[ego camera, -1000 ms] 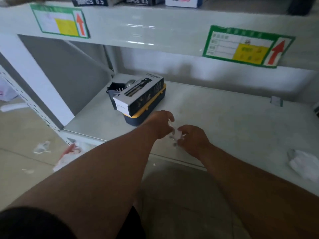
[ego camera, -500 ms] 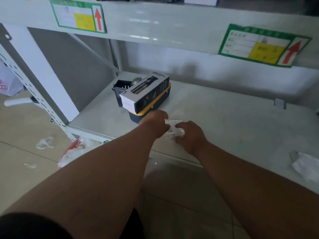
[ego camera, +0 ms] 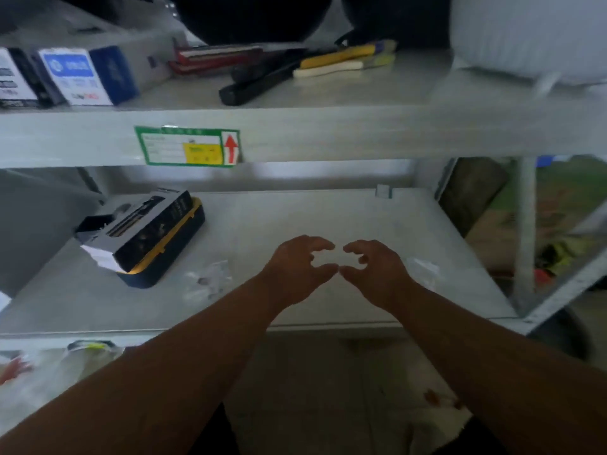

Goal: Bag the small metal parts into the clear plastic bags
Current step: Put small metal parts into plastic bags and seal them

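Observation:
A small clear plastic bag (ego camera: 207, 280) with dark metal parts in it lies on the grey shelf (ego camera: 295, 215), left of my hands. Both hands hover over the shelf's front middle. My left hand (ego camera: 295, 270) and my right hand (ego camera: 377, 270) face each other with fingers spread and loosely curved, fingertips nearly meeting. Nothing shows between them, though the view is blurred. Another piece of clear plastic (ego camera: 423, 269) lies just right of my right hand.
A black and white box (ego camera: 147, 231) on a yellow-rimmed case stands at the shelf's left. The upper shelf carries cartons (ego camera: 75, 73) and black and yellow tools (ego camera: 259, 80); a green label (ego camera: 187, 146) marks its edge. Plastic wrap (ego camera: 49, 366) lies on the floor, lower left.
Both hands have let go of the small bag, which now lies on the shelf to their left. The hands have opened and shifted right. My view has risen toward the upper shelf.

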